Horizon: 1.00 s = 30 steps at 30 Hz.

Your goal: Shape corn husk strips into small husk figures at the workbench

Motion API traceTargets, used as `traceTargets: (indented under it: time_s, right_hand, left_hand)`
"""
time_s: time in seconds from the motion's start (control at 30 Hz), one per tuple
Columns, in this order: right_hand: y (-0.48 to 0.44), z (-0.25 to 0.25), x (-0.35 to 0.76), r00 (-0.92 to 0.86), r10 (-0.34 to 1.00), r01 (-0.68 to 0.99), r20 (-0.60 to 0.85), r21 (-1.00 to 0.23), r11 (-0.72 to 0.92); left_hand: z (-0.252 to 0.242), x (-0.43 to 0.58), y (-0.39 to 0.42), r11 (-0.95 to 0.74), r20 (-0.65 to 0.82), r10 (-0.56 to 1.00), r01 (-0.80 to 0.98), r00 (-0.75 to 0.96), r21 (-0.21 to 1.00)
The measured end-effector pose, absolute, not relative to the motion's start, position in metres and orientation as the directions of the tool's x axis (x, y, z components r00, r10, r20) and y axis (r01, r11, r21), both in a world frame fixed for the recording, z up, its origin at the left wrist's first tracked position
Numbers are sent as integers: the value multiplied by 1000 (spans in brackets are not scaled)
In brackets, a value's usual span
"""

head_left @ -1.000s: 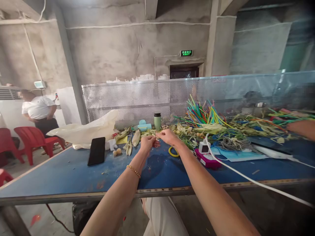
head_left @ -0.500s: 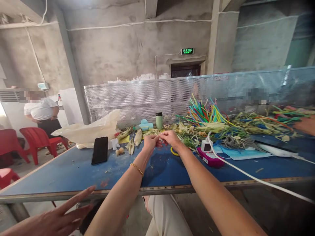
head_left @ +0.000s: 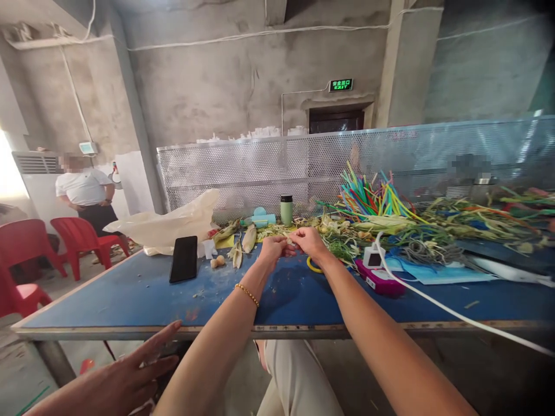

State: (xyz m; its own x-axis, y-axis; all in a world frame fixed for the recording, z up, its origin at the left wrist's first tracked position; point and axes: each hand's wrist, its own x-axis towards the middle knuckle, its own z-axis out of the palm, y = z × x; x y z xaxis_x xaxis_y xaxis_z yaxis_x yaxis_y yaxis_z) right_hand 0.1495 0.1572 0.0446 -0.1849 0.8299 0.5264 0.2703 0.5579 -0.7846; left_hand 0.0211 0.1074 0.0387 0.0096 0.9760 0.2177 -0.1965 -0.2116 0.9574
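Note:
Over the blue table (head_left: pixel 143 300), my left hand (head_left: pixel 276 249) and my right hand (head_left: pixel 307 241) meet with their fingers pinched together. A tiny pale piece seems to be between the fingertips, too small to name. Beyond them lie shredded pale-green husk scraps (head_left: pixel 271 232). Left of my left hand are a corn-husk bundle (head_left: pixel 249 238), a split dry husk (head_left: pixel 236 254) and small round tan pieces (head_left: pixel 218 262). A yellow ring, perhaps a tape roll (head_left: pixel 313 265), lies just below my right wrist. A green lidded bottle (head_left: pixel 286 210) stands behind my hands.
A black phone (head_left: pixel 183 259) and a cream plastic bag (head_left: pixel 173 222) lie left. Colourful pipe cleaners (head_left: pixel 373 196), a magenta box (head_left: pixel 379 278) with a white charger (head_left: pixel 373 255), and a cable (head_left: pixel 451 312) are right. Another person's hand (head_left: pixel 117 375) reaches in at lower left. A perforated metal panel (head_left: pixel 243 173) stands behind.
The view has shifted slightly, so the scene sits further right. My hands stay pinched together at nearly the same spot over the table. The other person's hand remains at lower left.

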Motion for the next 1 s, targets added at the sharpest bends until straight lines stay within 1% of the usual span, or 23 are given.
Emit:
traceTargets:
  time_s: [0.17,0.37,0.5,0.77,1.0]
  right_hand:
    - [155,45,150,-166,828,302,536,-772,560]
    - [152,47,149,-177,824,314,538,-762,565]
    - [152,48,148,-176,806,335,565,-736,588]
    - [152,46,147,-166,791,362,588,-710,604]
    - [151,47,146,-167,798,359,579,-718,596]
  left_hand:
    - [41,22,101,-212,221,975,-185,31,960]
    - [41,22,105,-194,199,980,-181,11,964]
    - [39,21,106,-189,192,981,-187,-2,964]
    - [38,22,105,-170,167,985,-150,-34,974]
    - [37,21,108,-186,180,982,-153,-52,971]
